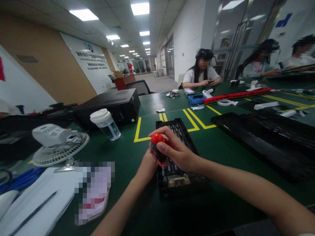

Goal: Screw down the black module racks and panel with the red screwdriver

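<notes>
My right hand (177, 149) is wrapped round a screwdriver with a red knob (157, 139) and a black and red grip, held upright over a long black tray (176, 126) on the green table. A small circuit board (178, 180) lies at the near end of the tray. My left hand (148, 161) sits just left of the tool, mostly hidden behind it and the right hand; its fingers do not show.
A white desk fan (57, 144), a clear cup with a white lid (106, 124) and a black box (112, 104) stand at left. Papers and a clipboard (41, 203) lie near left. Wide black trays (265, 134) fill the right. People sit at the far end.
</notes>
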A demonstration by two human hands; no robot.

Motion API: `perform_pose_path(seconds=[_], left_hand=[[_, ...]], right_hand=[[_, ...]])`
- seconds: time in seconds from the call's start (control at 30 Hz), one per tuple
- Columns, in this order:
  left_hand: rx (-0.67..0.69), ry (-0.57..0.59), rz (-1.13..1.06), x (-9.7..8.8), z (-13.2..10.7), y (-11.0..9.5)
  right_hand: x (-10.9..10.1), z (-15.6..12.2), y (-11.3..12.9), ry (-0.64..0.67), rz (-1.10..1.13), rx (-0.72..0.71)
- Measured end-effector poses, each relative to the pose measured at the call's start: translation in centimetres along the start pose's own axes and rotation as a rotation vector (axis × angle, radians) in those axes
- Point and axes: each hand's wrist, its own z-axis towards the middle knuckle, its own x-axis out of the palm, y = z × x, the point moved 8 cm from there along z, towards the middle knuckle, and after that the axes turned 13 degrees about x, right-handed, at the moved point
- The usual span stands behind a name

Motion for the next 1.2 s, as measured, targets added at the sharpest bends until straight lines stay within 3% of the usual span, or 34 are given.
perform_pose_path(seconds=[0.37, 0.6, 0.87, 1.07, 1.2], left_hand=[[0.006, 0.179, 0.181, 1.3, -0.1, 0.4], [0.010, 0.165, 0.160, 0.9, 0.0, 0.2], [0.026, 0.104, 0.153, 0.4, 0.0, -0.5], [0.124, 0.077, 0.213, -0.6, 0.1, -2.0], [0.153, 0.175, 0.202, -1.2, 0.0, -5.6]], right_hand=[[-1.1, 0.6, -0.9, -0.047, 0.091, 0.010], [-1.1, 0.3, -0.3, -0.080, 0.020, -0.004], [-1.9, 0.5, -0.3, -0.122, 0.138, -0.012], [-3.8, -1.1, 3.6, -0.169, 0.176, -0.125], [-6.1, -4.2, 7.0, -0.297, 0.056, -0.125]])
